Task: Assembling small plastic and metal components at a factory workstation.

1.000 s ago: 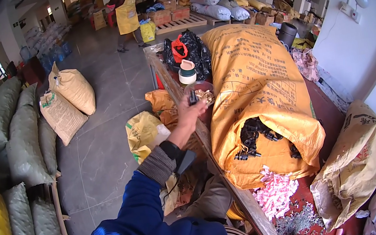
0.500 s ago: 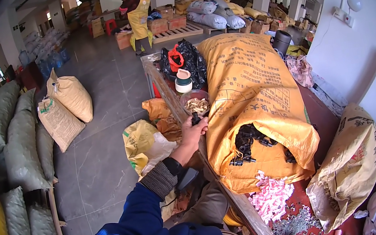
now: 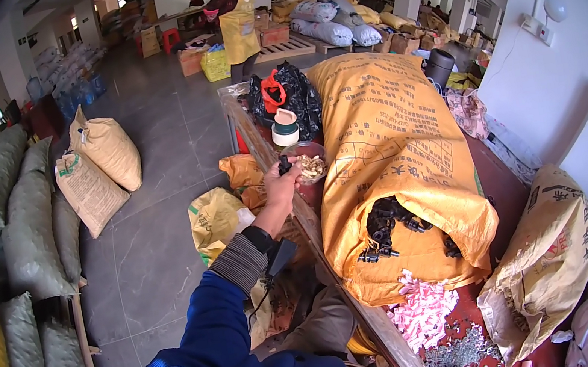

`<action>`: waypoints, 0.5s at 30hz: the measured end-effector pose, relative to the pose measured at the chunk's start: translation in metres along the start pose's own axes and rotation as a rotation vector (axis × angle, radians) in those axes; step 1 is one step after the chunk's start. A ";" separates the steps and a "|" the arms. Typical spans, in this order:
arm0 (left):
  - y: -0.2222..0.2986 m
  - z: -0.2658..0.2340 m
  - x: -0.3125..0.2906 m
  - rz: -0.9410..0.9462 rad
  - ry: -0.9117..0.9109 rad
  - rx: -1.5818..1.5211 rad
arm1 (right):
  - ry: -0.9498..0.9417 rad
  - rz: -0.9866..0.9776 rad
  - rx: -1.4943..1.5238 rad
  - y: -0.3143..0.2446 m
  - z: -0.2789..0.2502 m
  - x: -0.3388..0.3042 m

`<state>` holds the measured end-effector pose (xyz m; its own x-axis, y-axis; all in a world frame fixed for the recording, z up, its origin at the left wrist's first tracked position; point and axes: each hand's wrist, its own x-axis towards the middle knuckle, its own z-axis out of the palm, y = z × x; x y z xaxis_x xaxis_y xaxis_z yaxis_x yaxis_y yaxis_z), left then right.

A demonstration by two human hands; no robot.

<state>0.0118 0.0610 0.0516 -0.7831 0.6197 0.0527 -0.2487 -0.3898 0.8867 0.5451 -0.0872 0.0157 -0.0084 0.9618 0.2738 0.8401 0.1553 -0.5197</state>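
Note:
My left hand (image 3: 281, 188) is closed around a small black plastic part (image 3: 284, 164), whose top sticks up above the fingers. The arm reaches forward over the wooden table edge (image 3: 306, 231), in a blue sleeve with a grey knit cuff and a black wristband. Just beside the hand sits a clear bowl (image 3: 318, 175) of pale, tan pieces. Similar black parts (image 3: 391, 222) spill from the mouth of a big orange woven sack (image 3: 385, 132) lying on the table. My right hand is not seen.
Pink pieces (image 3: 424, 316) and small metal parts (image 3: 464, 355) lie nearby. A jar (image 3: 285, 130) and a black bag (image 3: 296, 96) stand beyond the bowl. A tan sack (image 3: 545, 260) leans at right. Full sacks (image 3: 32, 238) line the left. A person (image 3: 238, 21) in a yellow apron stands ahead.
My left hand has moved slightly left and forward, still holding the black part, now tilted. The person in the apron has shifted to the right, and a yellow basket shows behind.

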 end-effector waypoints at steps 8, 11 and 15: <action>-0.004 -0.001 0.014 0.035 0.013 -0.015 | 0.004 -0.026 -0.052 0.003 0.002 0.000; -0.009 -0.002 0.019 0.051 0.017 -0.038 | 0.025 -0.044 -0.077 0.009 0.004 -0.001; -0.010 -0.006 0.021 0.063 0.012 -0.042 | 0.050 -0.049 -0.139 0.014 0.008 -0.003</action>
<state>-0.0060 0.0739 0.0414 -0.8048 0.5847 0.1018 -0.2224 -0.4561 0.8617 0.5521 -0.0857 0.0015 -0.0266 0.9408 0.3380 0.9062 0.1654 -0.3891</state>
